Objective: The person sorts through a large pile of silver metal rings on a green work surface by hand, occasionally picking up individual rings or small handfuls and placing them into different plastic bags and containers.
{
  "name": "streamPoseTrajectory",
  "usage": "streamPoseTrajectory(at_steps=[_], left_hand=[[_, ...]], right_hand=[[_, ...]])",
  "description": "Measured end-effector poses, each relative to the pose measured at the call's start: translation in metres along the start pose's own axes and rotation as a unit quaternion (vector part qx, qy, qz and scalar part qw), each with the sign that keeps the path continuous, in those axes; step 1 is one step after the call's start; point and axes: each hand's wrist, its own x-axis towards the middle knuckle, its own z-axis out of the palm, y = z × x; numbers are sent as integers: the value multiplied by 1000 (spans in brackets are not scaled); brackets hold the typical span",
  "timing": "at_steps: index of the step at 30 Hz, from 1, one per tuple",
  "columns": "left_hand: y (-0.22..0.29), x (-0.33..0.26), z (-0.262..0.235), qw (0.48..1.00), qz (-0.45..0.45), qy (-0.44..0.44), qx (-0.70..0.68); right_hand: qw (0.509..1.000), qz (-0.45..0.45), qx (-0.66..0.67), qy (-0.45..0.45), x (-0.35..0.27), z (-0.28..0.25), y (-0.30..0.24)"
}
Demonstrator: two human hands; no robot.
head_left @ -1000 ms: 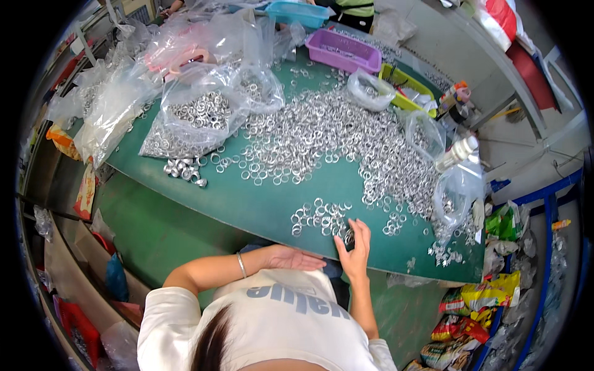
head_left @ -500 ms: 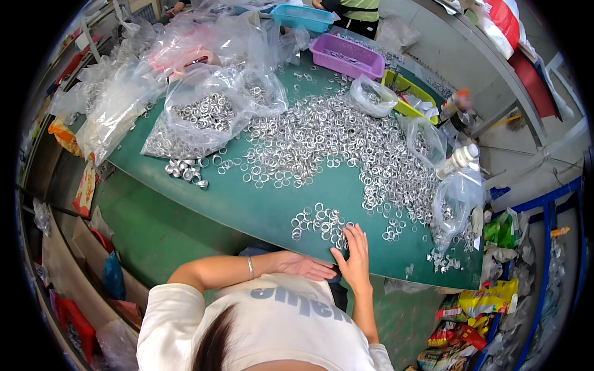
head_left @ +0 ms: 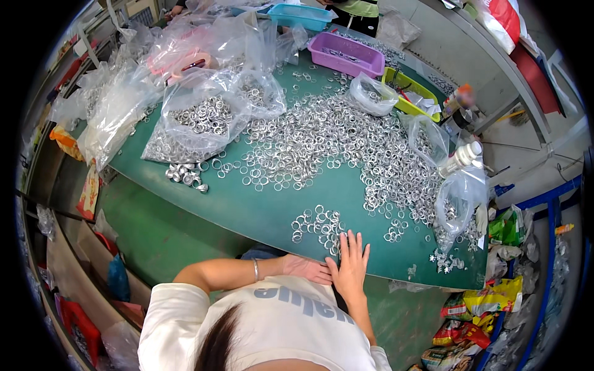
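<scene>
The right hand [head_left: 351, 266] has slid flat, fingers spread, to small metal rings [head_left: 317, 224]: light, stiff, probably slippery; pinch their rims.

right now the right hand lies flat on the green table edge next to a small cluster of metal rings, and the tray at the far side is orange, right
Not quite: in the head view the tray is purple, not orange. The right hand does lie flat on the green table edge beside the small cluster of metal rings.

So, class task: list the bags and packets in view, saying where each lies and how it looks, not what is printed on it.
Clear plastic bag of metal rings: far left of table, crumpled.
Small clear bag: beside purple tray.
Clear bag: table's right edge, slumped.
Snack packets: floor at right, yellow, red and green.
</scene>
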Motion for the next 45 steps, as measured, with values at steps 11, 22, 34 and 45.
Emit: streamPoseTrajectory(at_steps=[11,22,34,45], left_hand=[[-1,3,18,993,84,-78,8],[-2,-7,-2,997,34,41,-49],[0,-30,10,995,74,67,3],[-4,-39,-34,987,114,8,-114]], right_hand=[[997,-32,62,30,-24,22,-3],[963,-108,245,-3,-35,20,-13],[980,-57,189,-6,39,6,-10],[937,-197,257,-132,-9,0,-20]])
